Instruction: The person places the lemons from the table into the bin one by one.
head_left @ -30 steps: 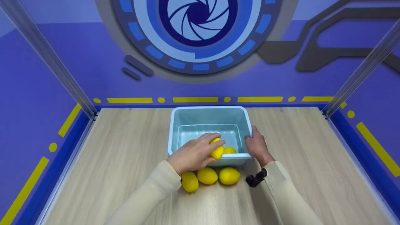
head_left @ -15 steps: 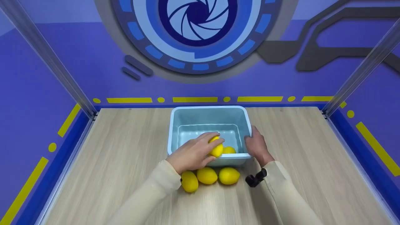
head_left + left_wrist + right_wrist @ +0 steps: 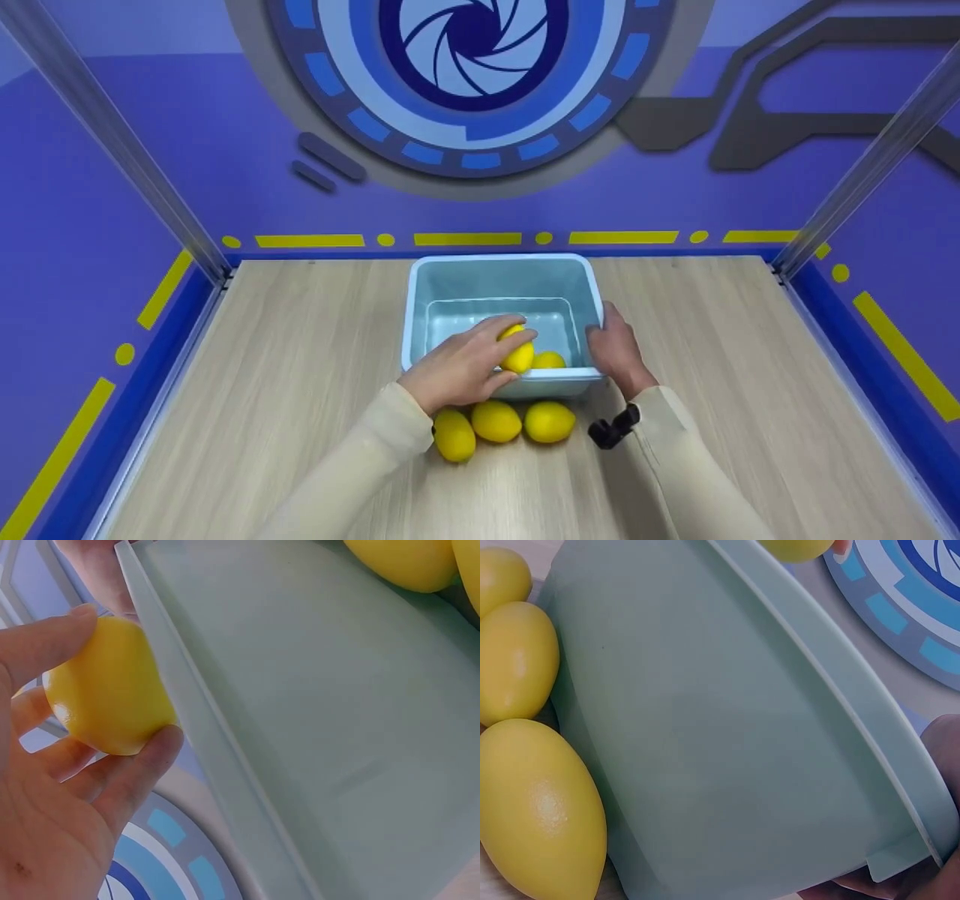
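A lemon is pinched between the thumb and fingers of my left hand, over the front rim of a pale blue-green plastic bin. My right hand grips the bin's right rim; in the right wrist view its fingers are partly cut off. Inside the bin, near the front wall, lies another lemon, half hidden by the rim. Three lemons rest on the table in front of the bin: a left one, a middle one and a right one.
The bin stands on a wood-grain table close to the blue-purple back wall. Side walls with metal posts close in the left and right. A black device is strapped at the right wrist.
My left hand has risen very slightly with the lemon in its grip. My right hand, the bin and the lemons on the table stay in place.
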`<state>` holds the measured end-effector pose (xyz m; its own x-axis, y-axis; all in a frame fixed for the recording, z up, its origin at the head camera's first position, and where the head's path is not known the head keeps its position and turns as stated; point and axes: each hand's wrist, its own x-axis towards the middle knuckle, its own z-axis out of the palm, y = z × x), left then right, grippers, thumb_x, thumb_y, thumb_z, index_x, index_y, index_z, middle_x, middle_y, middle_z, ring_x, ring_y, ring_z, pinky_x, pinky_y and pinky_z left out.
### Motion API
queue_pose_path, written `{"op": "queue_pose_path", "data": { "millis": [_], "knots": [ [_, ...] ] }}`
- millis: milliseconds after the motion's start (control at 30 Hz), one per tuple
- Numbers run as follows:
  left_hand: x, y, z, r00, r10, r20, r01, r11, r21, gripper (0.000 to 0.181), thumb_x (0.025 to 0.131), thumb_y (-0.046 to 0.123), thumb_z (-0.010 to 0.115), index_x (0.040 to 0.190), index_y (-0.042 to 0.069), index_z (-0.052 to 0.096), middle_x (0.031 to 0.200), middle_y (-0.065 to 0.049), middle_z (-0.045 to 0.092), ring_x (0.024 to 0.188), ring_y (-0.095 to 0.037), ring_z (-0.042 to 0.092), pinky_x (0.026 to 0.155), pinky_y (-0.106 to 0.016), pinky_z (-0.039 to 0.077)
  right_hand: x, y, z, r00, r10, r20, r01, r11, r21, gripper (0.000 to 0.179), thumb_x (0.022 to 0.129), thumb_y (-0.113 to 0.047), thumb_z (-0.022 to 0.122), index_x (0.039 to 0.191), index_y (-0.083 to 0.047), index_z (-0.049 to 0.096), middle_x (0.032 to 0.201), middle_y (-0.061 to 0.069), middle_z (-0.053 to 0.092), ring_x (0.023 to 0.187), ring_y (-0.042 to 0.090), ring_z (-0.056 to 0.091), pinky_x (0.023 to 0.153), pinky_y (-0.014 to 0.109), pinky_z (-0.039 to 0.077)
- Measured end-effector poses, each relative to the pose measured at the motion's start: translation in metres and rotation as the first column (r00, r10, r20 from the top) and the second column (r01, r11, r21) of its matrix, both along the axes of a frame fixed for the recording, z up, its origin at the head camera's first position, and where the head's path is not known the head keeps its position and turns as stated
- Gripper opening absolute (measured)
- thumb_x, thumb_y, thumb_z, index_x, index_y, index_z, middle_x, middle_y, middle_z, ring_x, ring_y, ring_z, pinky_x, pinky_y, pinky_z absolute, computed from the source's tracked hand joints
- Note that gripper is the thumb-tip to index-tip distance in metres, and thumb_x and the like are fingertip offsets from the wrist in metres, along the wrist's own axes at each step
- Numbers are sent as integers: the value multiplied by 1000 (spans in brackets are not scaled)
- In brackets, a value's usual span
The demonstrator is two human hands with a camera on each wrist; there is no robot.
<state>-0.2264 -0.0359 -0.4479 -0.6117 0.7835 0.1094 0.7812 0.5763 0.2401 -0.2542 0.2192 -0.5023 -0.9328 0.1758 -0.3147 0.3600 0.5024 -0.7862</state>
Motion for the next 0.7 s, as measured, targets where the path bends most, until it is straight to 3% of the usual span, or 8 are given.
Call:
{"op": "queue_pose_path", "data": {
  "millis": [267,700],
  "knots": [
    [-3,-2,-3,999,-19,-37,20,999,32,52,96,34,59,144,25,44,151,-8,39,136,-22,44,105,-39,47,-2,2,-3,998,19,-57,-16,999,43,49,98,-9,34,147,-5,29,152,18,37,138,35,39,118,53,24],
    [-7,-5,-9,1000,-23,-21,24,999,47,47,96,32,59,141,35,48,151,-6,39,132,-23,47,103,-37,49,0,2,-3,999,17,-43,-17,1000,13,49,99,-9,33,148,-6,27,153,18,34,139,34,36,119,54,23]
  ]
}}
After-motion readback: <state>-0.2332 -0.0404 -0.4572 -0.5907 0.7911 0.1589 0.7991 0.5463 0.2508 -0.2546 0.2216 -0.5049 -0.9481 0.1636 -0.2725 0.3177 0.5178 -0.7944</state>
